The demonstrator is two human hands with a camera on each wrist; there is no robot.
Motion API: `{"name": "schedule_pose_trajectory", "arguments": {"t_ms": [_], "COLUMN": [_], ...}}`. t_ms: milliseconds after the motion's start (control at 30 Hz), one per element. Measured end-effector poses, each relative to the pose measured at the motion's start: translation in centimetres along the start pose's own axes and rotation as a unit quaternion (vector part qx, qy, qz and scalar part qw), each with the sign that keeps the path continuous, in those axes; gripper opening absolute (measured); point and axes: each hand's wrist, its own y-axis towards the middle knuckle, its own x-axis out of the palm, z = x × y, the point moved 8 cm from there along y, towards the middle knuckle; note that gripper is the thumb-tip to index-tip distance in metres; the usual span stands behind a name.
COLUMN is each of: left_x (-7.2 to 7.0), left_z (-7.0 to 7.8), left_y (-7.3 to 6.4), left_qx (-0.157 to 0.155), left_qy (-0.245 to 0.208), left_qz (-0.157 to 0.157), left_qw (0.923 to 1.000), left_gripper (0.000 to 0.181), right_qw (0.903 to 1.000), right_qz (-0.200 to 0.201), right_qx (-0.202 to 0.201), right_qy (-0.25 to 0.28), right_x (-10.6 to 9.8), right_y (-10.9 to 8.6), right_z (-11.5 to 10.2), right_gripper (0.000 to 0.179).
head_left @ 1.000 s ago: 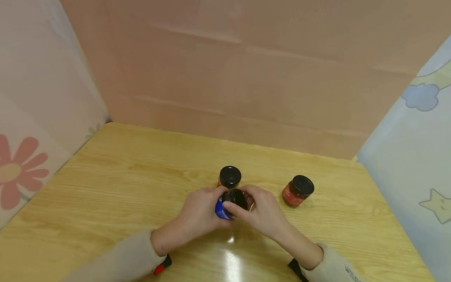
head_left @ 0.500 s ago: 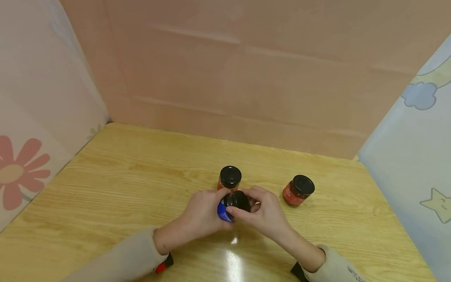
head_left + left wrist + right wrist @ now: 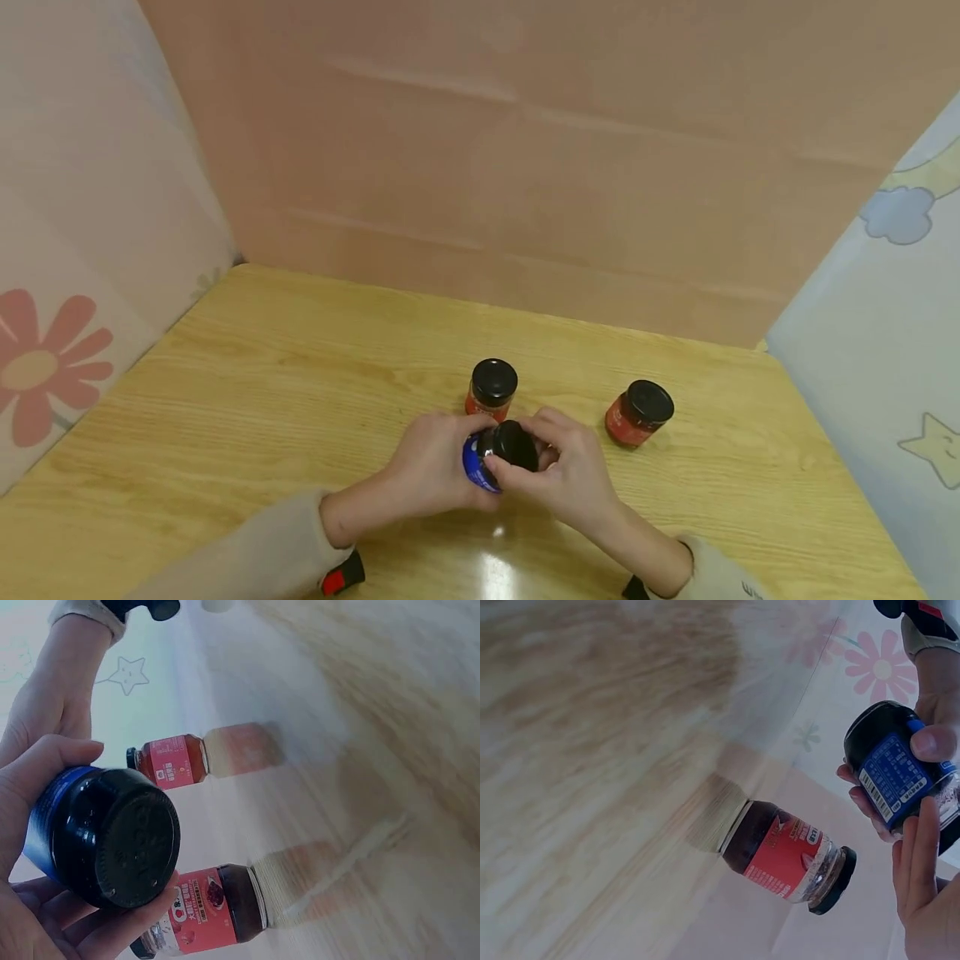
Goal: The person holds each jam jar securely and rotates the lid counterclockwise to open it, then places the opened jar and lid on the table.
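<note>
A jar with a blue label (image 3: 478, 465) and a black lid (image 3: 517, 446) is held tilted above the table. My left hand (image 3: 427, 462) grips it round the body. With thumb and fingers my right hand (image 3: 577, 467) holds the lid. The left wrist view shows the jar's dark base (image 3: 139, 844), and in the right wrist view its blue label (image 3: 894, 774) carries a barcode. Just beyond the hands stands a red-labelled jar (image 3: 489, 404) with a black lid, its lower part partly covered by the left hand.
A second red-labelled jar (image 3: 632, 423), also black-lidded, stands upright to the right of my right hand. All of this is on a wood-grain table (image 3: 300, 358). A plain tan panel (image 3: 480, 167) rises at its back edge, with patterned panels at left and right.
Both hands and the blue-labelled jar have come slightly nearer to me and a little right. The grip looks the same, and the red-labelled jars stay in place as the view shifts slightly.
</note>
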Motion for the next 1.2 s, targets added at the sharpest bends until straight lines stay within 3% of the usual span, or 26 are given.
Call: {"name": "schedule_pose_trajectory", "arguments": {"t_ms": [167,333,400,500,633,733,867,1033,1100,1200], "left_x": [0.0,0.0,-0.1,-0.4,-0.8,-0.8,-0.7,-1.4,-1.5,-1.2], "left_z": [0.0,-0.2,-0.1,0.1,0.3,0.6,1.0,1.5,1.6,1.3], "left_y": [0.0,0.0,-0.2,-0.5,-0.4,-0.6,-1.1,-0.8,-0.6,-0.6], "left_qx": [0.001,-0.006,-0.005,-0.010,-0.011,-0.002,0.011,0.035,0.039,0.033], "left_qy": [-0.040,-0.076,-0.071,-0.043,-0.010,0.017,0.075,0.138,0.149,0.138], "left_qz": [-0.002,-0.020,-0.015,0.007,0.044,0.053,0.061,0.110,0.118,0.112], "left_qw": [0.9992,0.9969,0.9974,0.9990,0.9989,0.9985,0.9953,0.9837,0.9810,0.9836], "left_gripper": [0.049,0.048,0.046,0.045,0.044,0.045,0.049,0.057,0.058,0.056], "right_qw": [0.9991,0.9984,0.9983,0.9995,0.9961,0.9927,0.9884,0.9770,0.9694,0.9607], "right_qz": [0.022,0.031,0.024,0.002,-0.028,-0.042,-0.059,-0.073,-0.077,-0.072], "right_qx": [-0.037,-0.044,-0.047,-0.033,0.012,0.046,0.097,0.181,0.224,0.266], "right_qy": [0.002,0.012,0.024,-0.004,-0.082,-0.103,-0.101,-0.085,-0.065,-0.037], "right_x": [-0.4,-0.5,-0.3,0.0,0.3,0.6,0.8,0.6,0.6,0.8], "right_y": [0.0,-0.1,-0.1,0.1,0.6,0.6,0.5,1.2,1.2,0.7], "right_z": [-0.7,-0.7,-0.7,-0.8,-0.8,-0.7,-0.5,0.4,1.0,1.6], "right_gripper": [0.023,0.026,0.026,0.023,0.023,0.022,0.024,0.030,0.032,0.034]}}
